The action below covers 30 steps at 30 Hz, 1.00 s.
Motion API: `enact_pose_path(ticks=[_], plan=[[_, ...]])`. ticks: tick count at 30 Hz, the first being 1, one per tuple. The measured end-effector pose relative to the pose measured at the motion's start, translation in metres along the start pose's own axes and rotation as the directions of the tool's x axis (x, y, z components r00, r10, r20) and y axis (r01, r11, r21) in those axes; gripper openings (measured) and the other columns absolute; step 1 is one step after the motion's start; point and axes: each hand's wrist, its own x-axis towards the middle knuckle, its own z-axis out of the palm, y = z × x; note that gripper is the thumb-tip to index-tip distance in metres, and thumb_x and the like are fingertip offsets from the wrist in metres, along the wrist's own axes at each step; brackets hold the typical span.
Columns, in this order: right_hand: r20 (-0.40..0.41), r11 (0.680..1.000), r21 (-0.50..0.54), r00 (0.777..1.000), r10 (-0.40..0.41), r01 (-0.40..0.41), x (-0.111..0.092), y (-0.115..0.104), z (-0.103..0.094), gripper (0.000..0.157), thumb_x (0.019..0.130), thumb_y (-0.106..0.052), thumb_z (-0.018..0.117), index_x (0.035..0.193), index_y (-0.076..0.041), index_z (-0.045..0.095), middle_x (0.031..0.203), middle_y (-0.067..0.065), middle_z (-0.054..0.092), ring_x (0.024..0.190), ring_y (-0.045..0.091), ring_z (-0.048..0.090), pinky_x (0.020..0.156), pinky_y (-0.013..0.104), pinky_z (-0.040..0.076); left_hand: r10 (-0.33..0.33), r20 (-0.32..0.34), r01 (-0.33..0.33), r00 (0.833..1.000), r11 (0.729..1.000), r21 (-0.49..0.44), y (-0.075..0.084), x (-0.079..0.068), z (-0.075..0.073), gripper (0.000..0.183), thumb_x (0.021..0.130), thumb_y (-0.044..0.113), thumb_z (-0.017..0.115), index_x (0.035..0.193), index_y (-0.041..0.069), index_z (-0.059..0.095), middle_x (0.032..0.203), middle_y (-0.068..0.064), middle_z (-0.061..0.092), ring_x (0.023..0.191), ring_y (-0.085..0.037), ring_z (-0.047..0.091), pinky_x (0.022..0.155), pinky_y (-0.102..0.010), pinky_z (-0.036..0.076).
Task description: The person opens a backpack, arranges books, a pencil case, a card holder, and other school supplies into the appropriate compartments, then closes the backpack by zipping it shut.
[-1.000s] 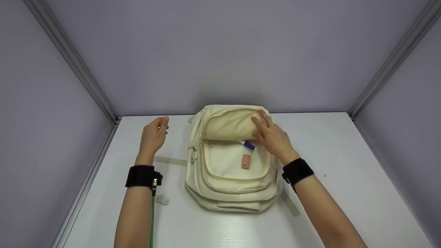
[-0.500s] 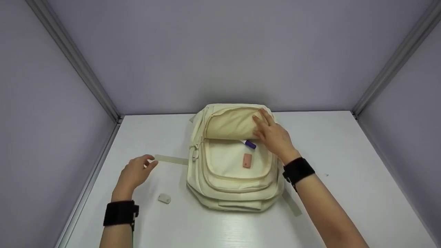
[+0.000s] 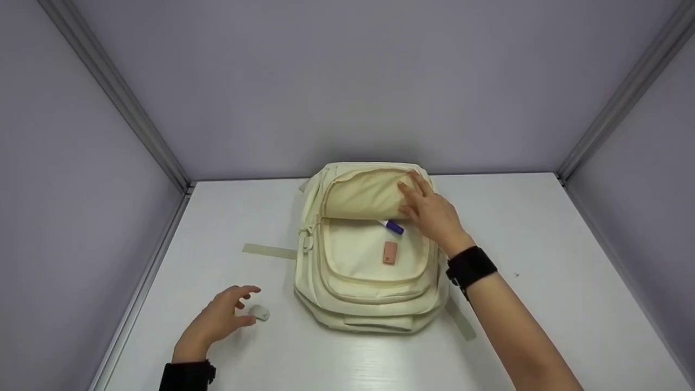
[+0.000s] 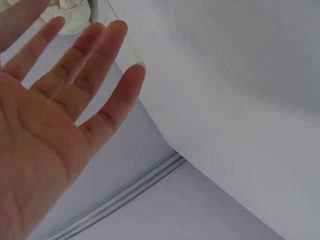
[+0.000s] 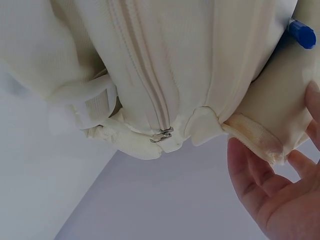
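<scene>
A cream backpack (image 3: 374,304) lies on the white table with its front pocket unzipped and the pocket flap (image 3: 364,198) folded back. My right hand (image 3: 434,214) holds the flap's right edge; in the right wrist view its fingers reach around the flap's corner. A marker with a blue-purple cap (image 3: 395,227) pokes out from under the flap. Below it lies a small pink block (image 3: 390,253) on the pocket's fabric. My left hand (image 3: 217,317), thumb and fingers apart, is beside a small whitish rounded piece (image 3: 260,312) on the table; its kind is unclear.
Light strap ends (image 3: 269,251) stick out from the backpack's left side and lower right. Grey panels (image 3: 369,87) enclose the table at the back and sides. A tiny speck (image 3: 517,275) lies on the table at right.
My left hand has come down and toward me, from beside the backpack's upper left to the small whitish piece, its fingers spreading. The right hand stays on the flap.
</scene>
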Motion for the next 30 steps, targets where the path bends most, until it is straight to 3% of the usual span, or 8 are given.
enact_pose_path(ticks=[6,12,22,30], plan=[[0.013,1.000,-0.004,1.000,-0.005,0.005,0.000,0.000,0.000,0.056,0.100,-0.037,0.057,0.150,-0.018,0.042,0.161,0.008,0.020,0.084,0.040,0.063,0.076,0.051,0.052,-0.002,0.069,0.005,0.998,0.999,-0.035,-0.007,-0.004,0.016,0.064,0.068,-0.006,0.084,0.127,0.010,0.064,0.117,-0.006,0.060,0.104,-0.029,0.057,0.082,-0.045,0.050],[0.019,1.000,0.003,1.000,0.000,0.000,0.000,0.000,0.001,0.056,0.100,-0.038,0.057,0.150,-0.018,0.042,0.161,0.008,0.020,0.087,0.041,0.062,0.078,0.052,0.051,-0.047,0.018,0.047,0.999,0.999,0.001,-0.010,-0.001,0.029,0.054,0.069,-0.012,0.079,0.116,0.012,0.069,0.106,0.001,0.061,0.095,-0.020,0.059,0.080,-0.042,0.051],[0.016,1.000,0.021,1.000,-0.015,0.014,-0.002,0.002,0.000,0.056,0.099,-0.037,0.057,0.150,-0.018,0.043,0.161,0.009,0.021,0.100,0.046,0.060,0.081,0.056,0.050,0.012,-0.024,-0.011,1.000,0.999,0.042,-0.013,0.007,0.039,0.053,0.072,-0.015,0.074,0.120,0.006,0.069,0.095,0.000,0.053,0.086,-0.019,0.054,0.077,-0.040,0.050],[0.026,0.999,0.046,1.000,-0.017,0.016,-0.003,0.005,0.002,0.056,0.100,-0.036,0.057,0.151,-0.018,0.042,0.161,0.008,0.019,0.110,0.047,0.056,0.088,0.056,0.047,0.074,-0.120,-0.055,0.990,0.987,0.148,-0.021,0.013,0.042,0.036,0.069,-0.012,0.081,0.095,0.012,0.076,0.097,-0.003,0.052,0.096,-0.024,0.054,0.087,-0.044,0.049]])
